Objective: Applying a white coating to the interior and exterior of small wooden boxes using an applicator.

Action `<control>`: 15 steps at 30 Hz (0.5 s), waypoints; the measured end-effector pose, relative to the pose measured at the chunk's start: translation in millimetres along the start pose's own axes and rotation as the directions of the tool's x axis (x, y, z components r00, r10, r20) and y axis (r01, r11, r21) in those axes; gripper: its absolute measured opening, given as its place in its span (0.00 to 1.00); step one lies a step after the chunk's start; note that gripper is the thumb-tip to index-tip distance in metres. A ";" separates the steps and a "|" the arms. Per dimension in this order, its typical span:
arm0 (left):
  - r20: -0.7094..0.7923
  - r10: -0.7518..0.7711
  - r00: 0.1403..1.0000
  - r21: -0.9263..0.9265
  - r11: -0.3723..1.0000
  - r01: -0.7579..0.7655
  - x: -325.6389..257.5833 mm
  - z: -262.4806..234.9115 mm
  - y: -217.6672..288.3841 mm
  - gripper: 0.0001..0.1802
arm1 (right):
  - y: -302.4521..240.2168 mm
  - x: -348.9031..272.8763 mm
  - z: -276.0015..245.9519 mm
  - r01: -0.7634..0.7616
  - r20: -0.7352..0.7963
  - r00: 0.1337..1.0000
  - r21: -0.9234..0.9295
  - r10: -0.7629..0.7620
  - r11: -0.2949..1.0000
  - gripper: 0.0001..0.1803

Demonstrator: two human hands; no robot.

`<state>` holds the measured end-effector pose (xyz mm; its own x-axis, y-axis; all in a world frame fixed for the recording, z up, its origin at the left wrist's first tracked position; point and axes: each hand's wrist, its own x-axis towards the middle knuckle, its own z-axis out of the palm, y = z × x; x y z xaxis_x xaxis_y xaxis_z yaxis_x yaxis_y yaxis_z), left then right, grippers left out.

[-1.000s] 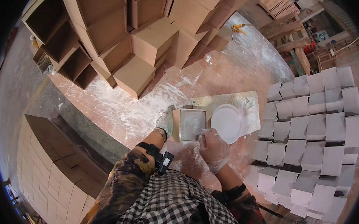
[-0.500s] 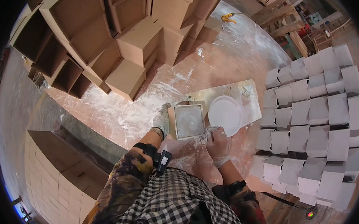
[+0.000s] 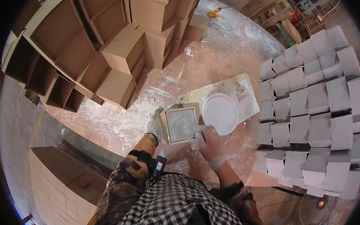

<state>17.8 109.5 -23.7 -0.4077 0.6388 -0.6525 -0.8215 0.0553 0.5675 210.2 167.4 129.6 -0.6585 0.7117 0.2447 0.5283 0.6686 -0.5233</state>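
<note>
In front of me is a small open box [image 3: 165, 130] with brown outer walls, pale rims and a white-smeared inside. My left hand [image 3: 156, 124], in a knitted glove dusted with white, grips the box by its left side. Close to the box's right edge is my right hand [image 3: 211, 145], in a thin whitish glove. Its fingers are closed together, and whatever they hold is hidden and blurred. Beside the box on the right, a round white tub [image 3: 220, 114] of white paint-like stuff rests on a smeared board [image 3: 250, 101].
Brown open boxes [image 3: 115, 86] are stacked at the back left. Rows of grey-white coated boxes [image 3: 299, 130] stand along the right. More brown boxes [image 3: 60, 187] are at the lower left. A yellow tool [image 3: 215, 13] lies on the white-streaked tabletop [image 3: 121, 121] near wooden frames [image 3: 272, 13].
My right hand has shifted slightly left along the box's right edge. The box is tilted a little differently in my left hand. The whole view has shifted slightly.
</note>
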 end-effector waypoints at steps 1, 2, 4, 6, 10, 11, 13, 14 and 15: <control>0.001 0.083 0.997 0.112 0.990 -0.083 -7.7 3.4 3.6 0.24 | 4.1 13.0 5.9 0.031 0.076 0.997 -0.010 -0.030 0.999 0.06; 0.005 0.080 0.997 0.115 0.990 -0.080 -11.1 7.6 8.1 0.24 | 2.9 28.9 5.2 -0.060 0.145 0.987 -0.062 0.068 0.996 0.07; 0.021 -0.178 0.984 -0.112 0.978 0.179 -15.3 12.0 16.3 0.15 | 5.4 57.9 10.6 -0.147 0.211 0.963 -0.112 0.168 0.983 0.07; 0.028 -0.135 0.991 -0.065 0.989 0.136 -3.3 6.9 10.9 0.15 | 13.8 80.7 15.8 -0.013 0.153 0.988 -0.025 0.016 1.000 0.09; 0.057 -0.148 0.987 -0.055 0.987 0.151 -2.6 8.2 9.8 0.15 | 14.1 72.5 9.3 0.001 0.169 0.986 -0.005 0.000 1.000 0.09; 0.055 -0.144 0.988 -0.058 0.988 0.147 1.1 2.2 7.1 0.15 | 8.1 59.6 5.6 -0.092 0.225 0.970 -0.008 0.091 0.996 0.09; 0.089 0.100 0.991 0.178 0.977 -0.115 11.4 -10.8 -2.3 0.24 | 2.3 31.3 0.5 -0.177 0.279 0.944 -0.019 0.175 0.984 0.09; 0.091 0.102 0.991 0.176 0.977 -0.117 12.4 -11.2 -2.9 0.24 | 2.8 14.8 -1.9 -0.155 0.248 0.960 0.078 0.132 0.985 0.09; 0.065 0.028 0.998 0.064 0.997 -0.032 13.4 -12.1 -2.8 0.24 | 3.8 6.8 -3.0 -0.128 0.213 0.973 0.174 0.089 0.976 0.10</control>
<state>9.9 108.6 -40.1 -0.4038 0.6885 -0.6024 -0.7808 0.0838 0.6192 209.4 175.5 131.7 -0.7078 0.7062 0.0170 0.5069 0.5245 -0.6840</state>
